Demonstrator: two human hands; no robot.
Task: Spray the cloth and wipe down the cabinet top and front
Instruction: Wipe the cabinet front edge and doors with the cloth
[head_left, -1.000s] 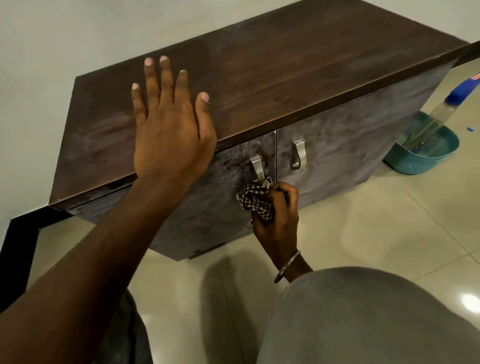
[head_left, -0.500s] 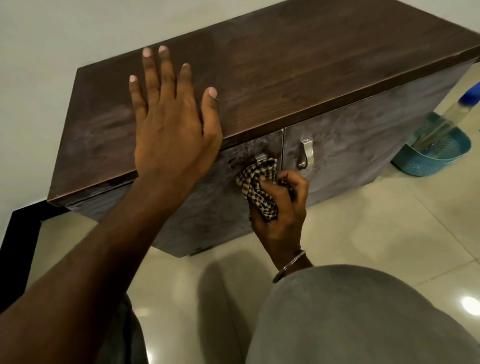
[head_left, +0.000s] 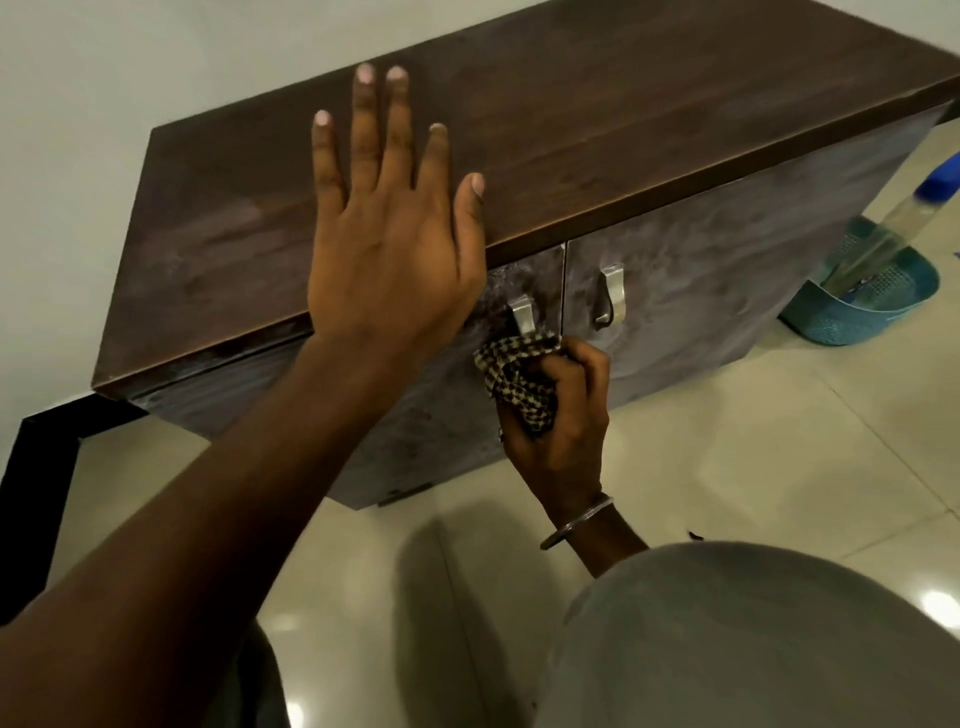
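Cloth (head_left: 519, 379) bunched in right hand (head_left: 566, 426), against cabinet front (head_left: 727, 260) under handle (head_left: 522, 314). Left hand (head_left: 389, 270) flat, fingers (head_left: 366, 119) spread, on cabinet top (head_left: 623, 104). Front wiping underway; remainder likely pending.

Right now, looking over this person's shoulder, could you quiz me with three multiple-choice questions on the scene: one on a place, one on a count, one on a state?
1. Where does the left hand rest?
A. on the cabinet top
B. on the floor
C. on the person's knee

2. How many metal handles show on the cabinet front?
A. one
B. two
C. four

3. What is the right hand doing?
A. hanging open and empty
B. gripping the checked cloth
C. holding a spray bottle

Answers:
1 A: its palm and straight fingers lie flat on the dark wood top.
2 B: one handle sits on each of the two doors.
3 B: its fingers curl round the bunched cloth, just below the left door's handle.
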